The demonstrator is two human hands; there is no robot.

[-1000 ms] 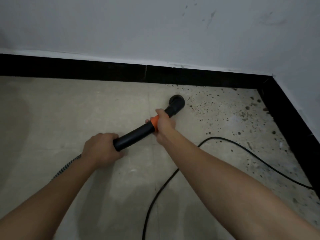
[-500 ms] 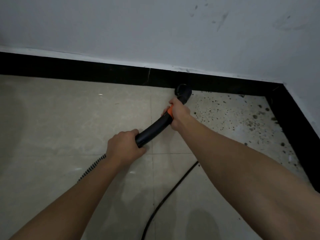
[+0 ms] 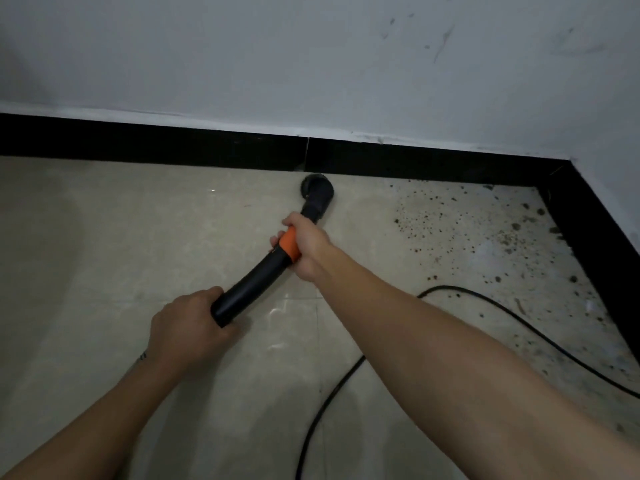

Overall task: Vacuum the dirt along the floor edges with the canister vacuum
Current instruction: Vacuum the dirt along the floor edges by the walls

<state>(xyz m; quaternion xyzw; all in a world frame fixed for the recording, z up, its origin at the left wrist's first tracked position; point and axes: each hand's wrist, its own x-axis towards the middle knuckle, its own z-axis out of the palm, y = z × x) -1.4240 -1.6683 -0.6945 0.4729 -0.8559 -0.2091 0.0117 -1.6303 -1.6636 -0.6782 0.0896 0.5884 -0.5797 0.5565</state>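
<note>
Black plastic fills both our hands: the vacuum's tube (image 3: 254, 284) runs diagonally across the middle of the frame. Our left hand (image 3: 187, 327) is wrapped round its lower end, fingers curled fully about it. Our right hand (image 3: 308, 249) grips the tube higher up, closed over the orange collar (image 3: 289, 244). The round nozzle (image 3: 317, 190) sits on the beige floor (image 3: 104, 237) at centre frame, close against the black skirting (image 3: 173, 147) and seemingly touching it.

The dirt (image 3: 485, 237) lies right of the nozzle, dark specks thickening toward the corner at the right of the frame. The tiles to the left look clean. We judge the step in hand to be a pass rightward along the wall edge.

To do it well, we should keep the nozzle mouth flat on the tile and hard against the skirting. We should slide slowly, so the specks are lifted rather than pushed ahead. The right hand should steer while the left carries the tube's weight. The cord (image 3: 519, 317) loops across the lower right, through the dirty patch. We had best nudge it aside so the nozzle does not ride over it.
</note>
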